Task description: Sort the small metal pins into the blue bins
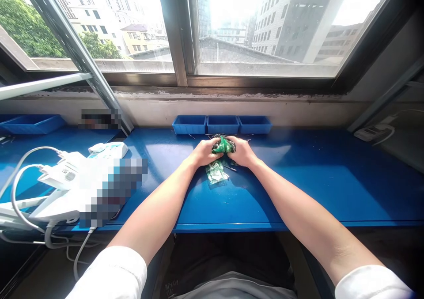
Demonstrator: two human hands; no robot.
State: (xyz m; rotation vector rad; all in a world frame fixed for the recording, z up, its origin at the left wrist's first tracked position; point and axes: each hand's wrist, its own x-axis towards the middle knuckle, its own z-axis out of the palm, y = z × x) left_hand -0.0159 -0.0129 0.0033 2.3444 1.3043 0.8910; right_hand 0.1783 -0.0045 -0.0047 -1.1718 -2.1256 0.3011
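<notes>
My left hand (206, 152) and my right hand (244, 152) meet over the middle of the blue table. Between them is a crumpled green plastic bag (222, 145), with the fingers of both hands closed on its sides. Small dark, thin pieces show around the bag and partly under my fingers; their kind is too small to make out. Just below my left hand lies a flat green-and-white printed packet (216, 172). A thin dark piece (231, 168) rests on the table right of that packet.
Three blue bins (222, 125) stand in a row against the wall behind my hands. To the left are a white power strip (61, 175) with plugs and cables, and another blue bin (36, 124). Metal shelf posts (99, 87) rise at the left; a white device (374, 132) sits far right.
</notes>
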